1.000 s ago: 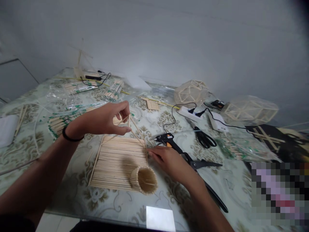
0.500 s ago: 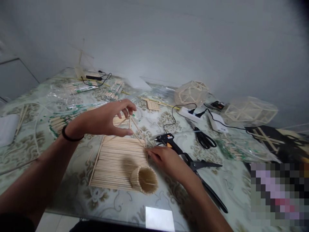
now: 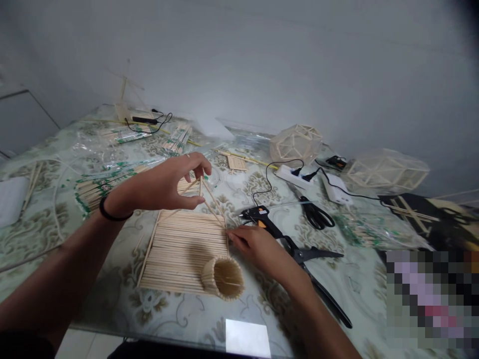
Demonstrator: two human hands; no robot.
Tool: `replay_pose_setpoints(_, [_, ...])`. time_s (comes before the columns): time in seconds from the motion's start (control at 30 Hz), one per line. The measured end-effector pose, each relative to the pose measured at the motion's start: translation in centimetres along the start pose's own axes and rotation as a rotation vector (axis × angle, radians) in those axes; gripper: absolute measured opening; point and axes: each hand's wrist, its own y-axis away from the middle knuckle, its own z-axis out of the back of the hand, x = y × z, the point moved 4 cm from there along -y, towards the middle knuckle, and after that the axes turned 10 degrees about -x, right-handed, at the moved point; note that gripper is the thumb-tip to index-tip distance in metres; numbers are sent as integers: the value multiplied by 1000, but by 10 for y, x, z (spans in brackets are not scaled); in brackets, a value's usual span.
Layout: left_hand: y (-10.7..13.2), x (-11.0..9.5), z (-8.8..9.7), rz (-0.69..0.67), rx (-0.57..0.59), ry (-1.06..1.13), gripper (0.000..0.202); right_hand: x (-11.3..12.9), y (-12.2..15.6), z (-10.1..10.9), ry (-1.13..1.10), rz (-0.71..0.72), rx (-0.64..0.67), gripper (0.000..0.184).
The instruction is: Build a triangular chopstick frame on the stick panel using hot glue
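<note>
A flat panel of thin wooden sticks (image 3: 183,244) lies on the table in front of me. Several sticks lean together above its far edge and form a peaked frame (image 3: 214,203). My left hand (image 3: 175,182) is curled round the peak, its fingertips at the top and its thumb against a stick lower down. At the panel's right edge, my right hand (image 3: 258,249) is closed in a pinch at the foot of a slanting stick (image 3: 220,214). A round stick cup (image 3: 223,279) stands on the panel's near right corner.
Right of the panel lie a glue gun (image 3: 264,217), black-handled scissors (image 3: 316,214) and large cutters (image 3: 318,274). A power strip (image 3: 294,175) with plugs sits behind. Bagged sticks (image 3: 177,137) and a geometric stick model (image 3: 295,142) are farther back.
</note>
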Motion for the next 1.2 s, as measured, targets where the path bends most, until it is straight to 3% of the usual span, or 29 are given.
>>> replay_pose_setpoints(0.43, [0, -1, 0, -18, 6, 19, 37, -2, 0, 2, -70, 28, 5, 32])
replay_pose_setpoints(0.7, [2, 2, -3, -11, 30, 3, 47, -10, -1, 15, -47, 25, -212, 36])
replay_pose_setpoints(0.9, [7, 9, -5, 114, 132, -10, 78, -20, -6, 7, -38, -14, -264, 21])
replay_pose_setpoints(1.07, [27, 24, -6, 232, 168, 12, 94, -23, -12, -5, -25, -33, -245, 17])
replay_pose_setpoints(1.2, [61, 44, -9, 249, 70, 22, 77, -23, -14, -10, -14, -47, -228, 14])
